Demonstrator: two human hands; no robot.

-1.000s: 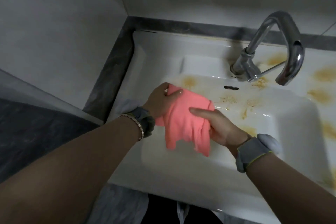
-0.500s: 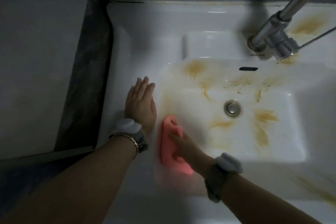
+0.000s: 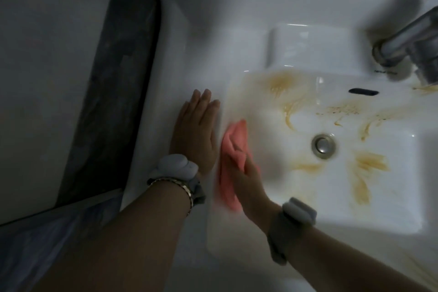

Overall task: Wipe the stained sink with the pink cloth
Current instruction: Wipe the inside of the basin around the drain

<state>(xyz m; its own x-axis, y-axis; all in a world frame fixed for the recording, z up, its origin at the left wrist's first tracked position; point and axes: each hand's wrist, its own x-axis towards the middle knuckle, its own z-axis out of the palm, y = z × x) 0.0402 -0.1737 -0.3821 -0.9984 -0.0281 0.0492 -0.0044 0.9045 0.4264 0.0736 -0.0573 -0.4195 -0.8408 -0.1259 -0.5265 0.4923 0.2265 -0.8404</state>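
Right hand (image 3: 248, 180) is pressing the bunched pink cloth (image 3: 231, 156) against the sink (image 3: 213, 31) basin's left wall, left hand (image 3: 196, 130) flat and open on the rim. I'd keep firm pressure and work toward the yellow-brown stains (image 3: 369, 163) near the drain (image 3: 323, 146).

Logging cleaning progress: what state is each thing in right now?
Sink: still stained yellow-brown.
Pink cloth: bunched, pressed on the basin's left wall.
Right hand: pressing the cloth.
Left hand: flat on the rim.
Tap: no water seen.
Drain: open.
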